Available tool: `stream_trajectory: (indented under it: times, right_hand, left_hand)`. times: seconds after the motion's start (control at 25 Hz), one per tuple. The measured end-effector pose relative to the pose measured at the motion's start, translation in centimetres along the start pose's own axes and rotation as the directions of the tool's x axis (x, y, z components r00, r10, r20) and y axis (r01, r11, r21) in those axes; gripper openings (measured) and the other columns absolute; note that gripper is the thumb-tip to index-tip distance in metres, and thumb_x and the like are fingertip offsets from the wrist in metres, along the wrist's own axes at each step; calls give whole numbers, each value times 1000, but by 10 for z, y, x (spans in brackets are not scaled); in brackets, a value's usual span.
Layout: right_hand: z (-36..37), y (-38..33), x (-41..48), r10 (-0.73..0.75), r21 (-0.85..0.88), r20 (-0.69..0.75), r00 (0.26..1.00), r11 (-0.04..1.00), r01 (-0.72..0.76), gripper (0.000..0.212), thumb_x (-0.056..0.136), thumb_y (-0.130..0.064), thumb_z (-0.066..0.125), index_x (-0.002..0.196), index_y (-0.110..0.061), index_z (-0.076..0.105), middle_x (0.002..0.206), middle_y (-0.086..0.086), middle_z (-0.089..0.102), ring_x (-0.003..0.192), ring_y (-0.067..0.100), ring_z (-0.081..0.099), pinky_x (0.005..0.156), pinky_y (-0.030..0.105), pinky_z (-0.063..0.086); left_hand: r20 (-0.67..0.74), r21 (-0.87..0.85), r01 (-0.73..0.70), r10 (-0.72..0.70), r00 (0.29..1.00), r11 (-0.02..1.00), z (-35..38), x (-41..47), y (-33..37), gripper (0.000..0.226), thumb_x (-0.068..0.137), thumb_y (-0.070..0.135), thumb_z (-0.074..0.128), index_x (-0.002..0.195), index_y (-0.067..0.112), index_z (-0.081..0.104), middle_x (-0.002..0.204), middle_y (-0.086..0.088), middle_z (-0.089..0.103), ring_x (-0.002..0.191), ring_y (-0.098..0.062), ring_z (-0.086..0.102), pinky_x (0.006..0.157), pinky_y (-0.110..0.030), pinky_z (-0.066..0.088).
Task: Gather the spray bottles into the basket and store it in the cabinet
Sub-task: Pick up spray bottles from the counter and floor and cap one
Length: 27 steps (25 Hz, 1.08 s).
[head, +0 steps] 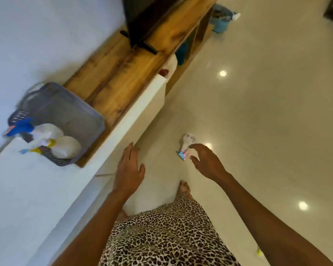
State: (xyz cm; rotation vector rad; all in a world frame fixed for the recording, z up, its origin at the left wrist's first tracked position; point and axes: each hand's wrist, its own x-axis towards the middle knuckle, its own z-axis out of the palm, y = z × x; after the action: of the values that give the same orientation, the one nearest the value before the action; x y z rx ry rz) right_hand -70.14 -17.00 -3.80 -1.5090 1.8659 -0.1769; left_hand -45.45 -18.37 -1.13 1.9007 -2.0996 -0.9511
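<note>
A grey plastic basket (69, 112) sits on the wooden top of a low cabinet (123, 77) at the left. Two white spray bottles lie in it, one with a blue trigger (20, 127), one with a yellow collar (65, 146). Another white spray bottle (187, 141) with a blue and pink trigger stands on the floor to the right of the cabinet. My right hand (206, 160) hovers just beside its trigger, fingers spread, holding nothing. My left hand (129, 167) hangs flat and open near the cabinet's white front.
A dark TV (142, 20) stands on the cabinet top further along. Open shelves below hold a white jug (171, 64) and a teal item. A blue bucket (221, 18) stands on the glossy tiled floor at the far end. A small yellow object (259, 251) lies at the lower right.
</note>
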Motion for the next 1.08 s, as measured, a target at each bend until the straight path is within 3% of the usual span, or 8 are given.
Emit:
stream_trajectory:
  times: [0.16,0.32,0.6,0.76,0.88,1.0,1.08]
  right_hand:
    - [-15,66,12,41,-110,104,994,993,-30,42,92,-15,51,133,-14,44,140,8,47,129,23,42,103,34,37]
    - [-6,107,41,47,-190,175,983,982,-13,42,92,-14,49,133,-13,42,138,10,48,128,25,42,100,39,40]
    - [83,173,143,-62,-484,325,944,846,222,41,88,-9,51,128,-4,42,124,18,55,114,31,52,94,37,44]
    - [176,238,230,-120,-694,462,878,568,443,50,89,-8,50,134,1,31,137,25,42,128,38,39,111,44,30]
    - [254,294,292,-215,-759,509,834,346,552,44,92,-4,43,134,5,31,140,28,38,134,43,30,117,48,19]
    - [309,335,335,-301,-776,585,753,63,628,35,90,-19,51,124,-10,55,130,9,59,128,28,48,113,38,32]
    - [324,337,354,-321,-804,569,757,-23,595,30,82,-29,59,110,-20,67,115,-4,69,117,16,59,107,29,40]
  left_hand:
    - [127,75,-8,-2,992,997,50,18,40,54,84,9,58,133,3,37,151,-19,25,140,-31,24,113,-44,28]
    - [149,192,-58,30,988,980,80,44,55,55,85,12,58,134,2,36,151,-20,24,141,-34,21,115,-46,25]
    - [142,200,2,-31,989,980,188,129,6,54,88,18,55,136,3,34,152,-18,23,142,-34,15,117,-45,19]
    - [105,174,58,-77,992,983,304,201,-54,56,88,20,55,136,1,31,152,-21,21,142,-35,13,117,-45,17]
    - [112,167,75,-95,989,983,394,245,-103,58,90,22,53,138,3,28,154,-19,16,143,-34,9,117,-43,16]
    - [154,184,63,-92,984,981,458,263,-151,57,90,21,53,138,3,28,154,-18,14,143,-35,8,117,-44,17]
    - [172,194,81,-115,978,978,480,264,-175,57,89,19,53,138,1,29,154,-20,14,143,-36,8,117,-44,17]
